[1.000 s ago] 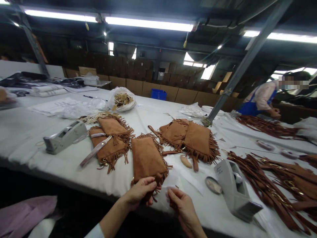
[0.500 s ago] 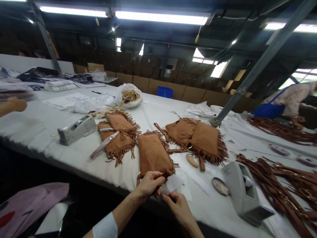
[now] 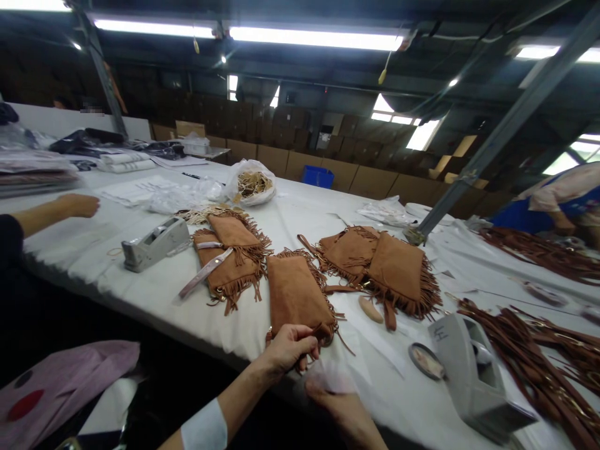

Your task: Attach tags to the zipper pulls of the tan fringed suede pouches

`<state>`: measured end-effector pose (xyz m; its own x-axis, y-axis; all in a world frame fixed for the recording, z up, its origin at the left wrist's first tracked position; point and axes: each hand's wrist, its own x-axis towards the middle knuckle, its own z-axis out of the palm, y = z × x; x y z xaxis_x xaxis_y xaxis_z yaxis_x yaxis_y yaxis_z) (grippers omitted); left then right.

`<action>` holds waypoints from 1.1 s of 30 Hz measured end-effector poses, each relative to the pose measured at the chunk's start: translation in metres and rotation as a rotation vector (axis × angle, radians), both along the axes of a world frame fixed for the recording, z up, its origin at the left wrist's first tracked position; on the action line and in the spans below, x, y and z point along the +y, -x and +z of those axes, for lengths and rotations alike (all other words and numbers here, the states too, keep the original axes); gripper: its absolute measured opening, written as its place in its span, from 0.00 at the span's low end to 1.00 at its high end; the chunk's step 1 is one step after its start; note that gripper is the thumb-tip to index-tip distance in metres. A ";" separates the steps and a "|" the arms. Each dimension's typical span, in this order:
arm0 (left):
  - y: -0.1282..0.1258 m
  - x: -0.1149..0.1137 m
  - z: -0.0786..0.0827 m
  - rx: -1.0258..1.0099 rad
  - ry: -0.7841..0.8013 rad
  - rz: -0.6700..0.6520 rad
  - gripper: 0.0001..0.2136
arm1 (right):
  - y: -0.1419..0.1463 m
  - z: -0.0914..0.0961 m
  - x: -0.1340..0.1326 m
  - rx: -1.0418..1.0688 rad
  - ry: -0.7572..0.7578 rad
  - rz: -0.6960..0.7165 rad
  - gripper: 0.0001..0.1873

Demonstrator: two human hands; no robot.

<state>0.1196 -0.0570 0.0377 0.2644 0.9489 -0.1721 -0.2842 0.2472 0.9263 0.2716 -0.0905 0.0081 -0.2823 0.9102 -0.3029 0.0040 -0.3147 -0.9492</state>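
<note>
A brown suede fringed pouch (image 3: 295, 287) lies flat at the table's front edge. At its lower corner my left hand (image 3: 285, 353) is closed, pinching a short brown strap (image 3: 320, 332). My right hand (image 3: 340, 406) is just to the right and lower, partly smeared by motion. Between its thumb and fingers is a thin translucent white wrapping sheet (image 3: 332, 378), also blurred. Another fringed pouch (image 3: 229, 262), with a wrapped strap (image 3: 205, 274) across it, lies to the left. Two more overlap on the right, the nearer pouch (image 3: 396, 265) on top.
Grey tape dispensers stand left (image 3: 157, 244) and right (image 3: 482, 369), beside a tape roll (image 3: 425, 360). Brown straps (image 3: 529, 369) are heaped at right. A plastic bag (image 3: 250, 182) sits farther back. A co-worker's hand (image 3: 77, 205) reaches in at left; another person (image 3: 557, 200) bends at far right.
My right hand has moved slightly down with the translucent sheet, away from the strap. My left hand keeps its pinch. The co-worker's arm at left reaches farther into view.
</note>
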 end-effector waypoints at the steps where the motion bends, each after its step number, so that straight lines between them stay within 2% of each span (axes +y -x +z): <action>1: 0.000 0.000 0.000 0.001 -0.009 0.018 0.14 | -0.001 0.000 0.000 0.011 0.049 -0.016 0.21; 4: 0.002 -0.001 0.001 -0.026 -0.036 0.078 0.16 | -0.007 0.005 0.004 0.128 0.188 -0.084 0.22; 8: 0.010 -0.006 -0.002 -0.029 -0.014 0.133 0.24 | -0.012 0.022 0.012 0.282 0.222 -0.213 0.19; 11: 0.013 -0.010 -0.008 0.012 -0.034 0.127 0.25 | -0.014 0.031 0.017 0.330 0.252 -0.245 0.18; 15: 0.013 -0.018 -0.012 0.129 -0.136 0.081 0.22 | -0.015 0.030 0.019 0.364 0.263 -0.248 0.16; 21: 0.012 -0.027 0.003 0.276 -0.254 0.038 0.17 | -0.015 0.029 0.021 0.346 0.257 -0.205 0.16; 27: 0.009 -0.029 0.011 0.340 -0.238 0.027 0.16 | -0.013 0.032 0.022 0.360 0.242 -0.187 0.16; 30: 0.008 -0.029 0.011 0.347 -0.248 0.029 0.15 | -0.012 0.030 0.020 0.305 0.179 -0.146 0.17; 33: 0.007 -0.029 0.010 0.358 -0.256 0.040 0.14 | -0.012 0.026 0.021 0.171 0.036 -0.120 0.19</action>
